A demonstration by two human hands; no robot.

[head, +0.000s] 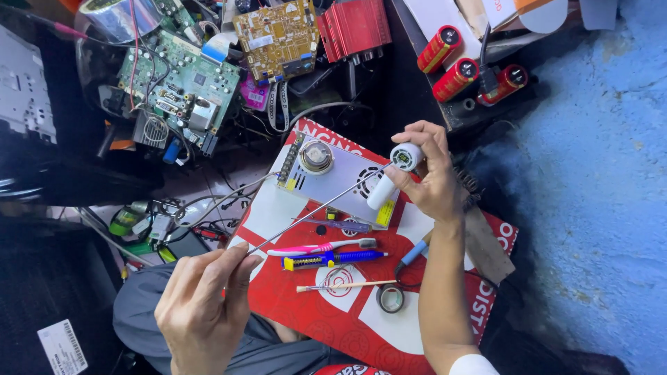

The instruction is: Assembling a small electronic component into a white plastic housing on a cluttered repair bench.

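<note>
Fingers of the left hand (201, 298) pinch the near end of a thin metal rod (316, 208), closed tight round it. The rod's long axis runs diagonally, from that low left end up and away to the right, where it meets the white tool (392, 173) gripped in the right hand (427, 173); those fingers wrap closed round the tool's body. The rod hangs above a red board (347, 319), crossing it from the left edge toward the far edge. On the board lie a toothbrush (323, 246), a blue tool (333, 259), a small brush (344, 285) and a tape roll (390, 298). Farther off, a silver metal box (333, 177) sits by the far edge, green circuit boards (177, 80) beyond.
</note>
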